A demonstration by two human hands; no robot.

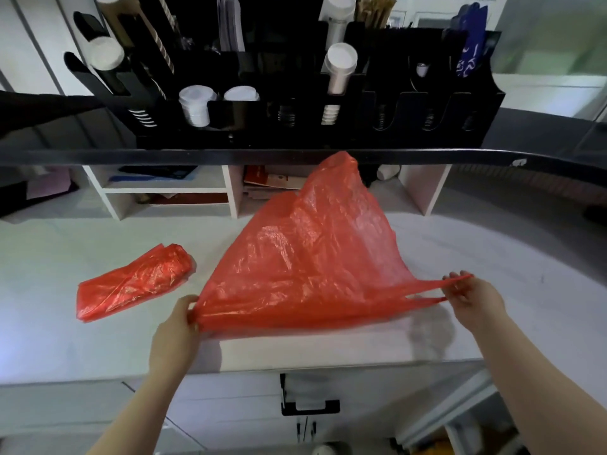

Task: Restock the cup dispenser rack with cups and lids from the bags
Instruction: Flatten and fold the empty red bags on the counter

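Stretching across the middle of the view, a large red plastic bag [305, 257] hides much of the white counter [49, 257] behind it, and whether anything lies inside it cannot be told; it looks limp and flat. Its far corner rises up to the dark front edge of the black shelf [131, 156]. The left hand [179, 326] pinches the bag's near left corner between curled fingers and thumb, and the right hand [473, 298] grips one stretched handle loop, fingers curled round the thin red strip. Both forearms run out of frame at the bottom edge.

A second red bag [131, 284] lies crumpled on the counter to the left, well apart from both hands; its contents are hard to make out through the wrinkled film.

On the black shelf stands the black cup dispenser rack [328, 126]. Two stacks of clear lids [196, 105] sit in its lower left slots (the second is half hidden behind the rack's front wall), a white cup stack [340, 67] juts from a middle tube, and another white-capped stack [105, 55] juts from a tube at the upper left. Several slots on the right show only dark springs. The rack's top row is cut off by the frame edge, and the items in the white cubbies [170, 192] under the shelf are too shadowed to name.
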